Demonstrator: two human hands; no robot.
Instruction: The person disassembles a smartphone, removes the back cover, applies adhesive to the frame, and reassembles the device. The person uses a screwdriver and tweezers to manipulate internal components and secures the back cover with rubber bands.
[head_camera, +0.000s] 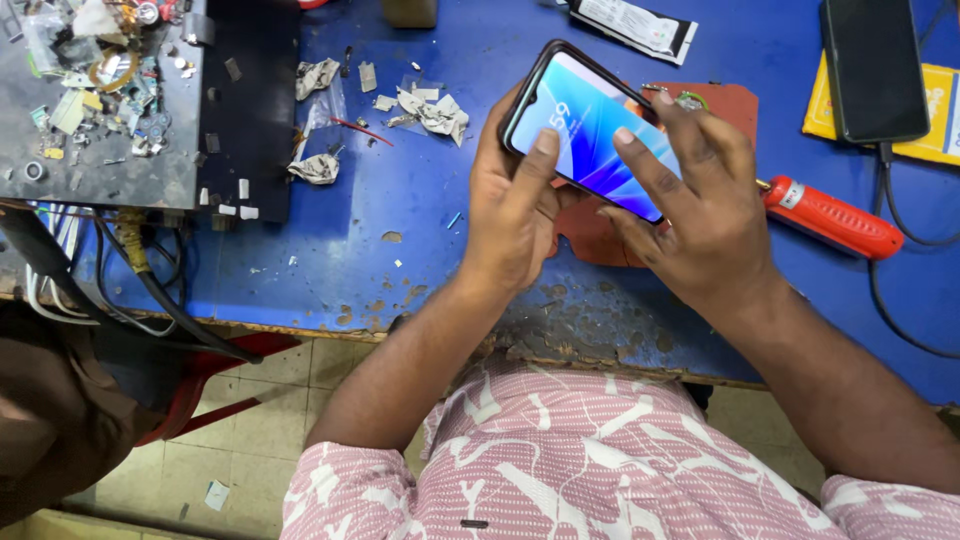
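Left hand (510, 215) grips the lit smartphone (590, 130), thumb on screen; right hand (700, 215) holds its other end, fingers spread.

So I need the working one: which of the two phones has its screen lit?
The phone held in the left hand and right hand: its screen glows blue. The other phone, at the table's far right corner, is dark.

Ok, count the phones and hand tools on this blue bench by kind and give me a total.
Phones: 2, the lit smartphone held in the left hand and right hand, and the dark phone lying top right.
Red-handled tools: 1, the red-handled tool.
Total: 3
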